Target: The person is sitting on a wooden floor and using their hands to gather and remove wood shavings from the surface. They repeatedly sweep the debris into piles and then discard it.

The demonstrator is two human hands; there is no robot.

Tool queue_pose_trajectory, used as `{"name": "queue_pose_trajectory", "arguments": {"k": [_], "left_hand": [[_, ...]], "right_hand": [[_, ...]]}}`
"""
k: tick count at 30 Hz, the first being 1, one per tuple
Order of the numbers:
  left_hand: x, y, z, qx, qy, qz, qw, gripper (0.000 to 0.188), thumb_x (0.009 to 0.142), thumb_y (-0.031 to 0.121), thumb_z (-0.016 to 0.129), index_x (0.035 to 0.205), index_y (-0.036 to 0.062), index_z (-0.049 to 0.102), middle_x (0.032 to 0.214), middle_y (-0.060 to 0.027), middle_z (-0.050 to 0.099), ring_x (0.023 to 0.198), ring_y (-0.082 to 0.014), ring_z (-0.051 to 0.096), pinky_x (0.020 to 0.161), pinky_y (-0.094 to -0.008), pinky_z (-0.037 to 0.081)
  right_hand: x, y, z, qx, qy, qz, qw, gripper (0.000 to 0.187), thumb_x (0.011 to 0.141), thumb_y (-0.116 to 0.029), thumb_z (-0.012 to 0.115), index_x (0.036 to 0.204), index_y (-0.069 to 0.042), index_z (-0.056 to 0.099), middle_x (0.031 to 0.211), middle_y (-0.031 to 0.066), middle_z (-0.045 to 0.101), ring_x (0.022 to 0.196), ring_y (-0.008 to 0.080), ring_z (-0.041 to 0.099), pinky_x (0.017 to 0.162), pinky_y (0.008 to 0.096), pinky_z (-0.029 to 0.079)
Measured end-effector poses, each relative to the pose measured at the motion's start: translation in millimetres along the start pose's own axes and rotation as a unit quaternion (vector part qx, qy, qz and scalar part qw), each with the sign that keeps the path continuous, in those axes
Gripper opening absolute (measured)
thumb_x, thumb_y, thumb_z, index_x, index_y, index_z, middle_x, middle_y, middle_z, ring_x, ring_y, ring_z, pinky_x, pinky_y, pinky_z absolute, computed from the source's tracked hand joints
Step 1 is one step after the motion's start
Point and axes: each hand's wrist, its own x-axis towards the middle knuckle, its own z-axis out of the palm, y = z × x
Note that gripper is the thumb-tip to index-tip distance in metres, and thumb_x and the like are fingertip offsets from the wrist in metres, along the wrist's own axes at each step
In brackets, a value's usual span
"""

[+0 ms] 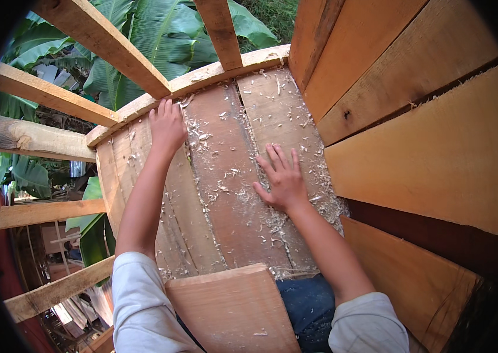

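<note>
My left hand rests at the far edge of a plank floor, its fingers stretched toward the wooden edge beam and close to the foot of an upright. Nothing shows in it. Farther right and nearer to me, my right hand lies palm down on the planks with fingers and thumb spread. Pale curled wood shavings are scattered around both hands, thickest along the right side. A wide wooden board lies over my lap, between my forearms.
Wooden posts and a round pole meet the edge beam, with open gaps between them. Wide boards form a wall at the right, with slits between them. Large green leaves stand outside. Narrow gaps run between the floor planks.
</note>
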Motion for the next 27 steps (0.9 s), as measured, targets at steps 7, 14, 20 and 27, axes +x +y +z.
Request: {"name": "queue_pose_trajectory", "arguments": {"k": [7, 14, 20, 27], "left_hand": [[8, 26, -20, 0.104, -0.063, -0.051, 0.991, 0.060, 0.083, 0.018, 0.061, 0.140, 0.0067, 0.048, 0.138, -0.0133, 0.054, 0.138, -0.0271, 0.043, 0.108, -0.0595, 0.033], [40, 108, -51, -0.092, 0.158, 0.138, 0.973, 0.053, 0.078, 0.018, 0.066, 0.128, 0.0096, 0.053, 0.126, -0.0170, 0.056, 0.118, -0.0304, 0.057, 0.101, -0.0516, 0.042], [74, 196, -45, -0.178, 0.046, 0.285, 0.941, 0.063, 0.099, 0.039, 0.047, 0.152, 0.0090, 0.032, 0.159, -0.0146, 0.031, 0.146, -0.0304, 0.031, 0.117, -0.0534, 0.027], [55, 186, -32, -0.132, 0.001, 0.176, 0.975, 0.062, 0.100, 0.045, 0.043, 0.151, 0.0100, 0.036, 0.158, -0.0119, 0.034, 0.146, -0.0286, 0.031, 0.117, -0.0585, 0.024]], "right_hand": [[1, 1, 1, -0.011, -0.009, -0.002, 1.000, 0.064, 0.089, -0.050, 0.056, 0.144, -0.018, 0.049, 0.156, 0.0123, 0.037, 0.147, 0.0264, 0.030, 0.121, 0.0555, 0.013], [0, 2, 2, 0.003, 0.003, -0.009, 1.000, 0.067, 0.087, -0.049, 0.058, 0.145, -0.017, 0.048, 0.154, 0.0141, 0.039, 0.146, 0.0279, 0.031, 0.121, 0.0571, 0.013], [1, 2, 9, 0.024, 0.023, -0.016, 0.999, 0.065, 0.085, -0.048, 0.061, 0.141, -0.015, 0.052, 0.153, 0.0155, 0.039, 0.147, 0.0292, 0.030, 0.120, 0.0587, 0.013], [0, 4, 6, 0.014, 0.008, -0.003, 1.000, 0.065, 0.087, -0.049, 0.059, 0.142, -0.016, 0.050, 0.153, 0.0145, 0.039, 0.146, 0.0294, 0.030, 0.121, 0.0559, 0.012]]}}
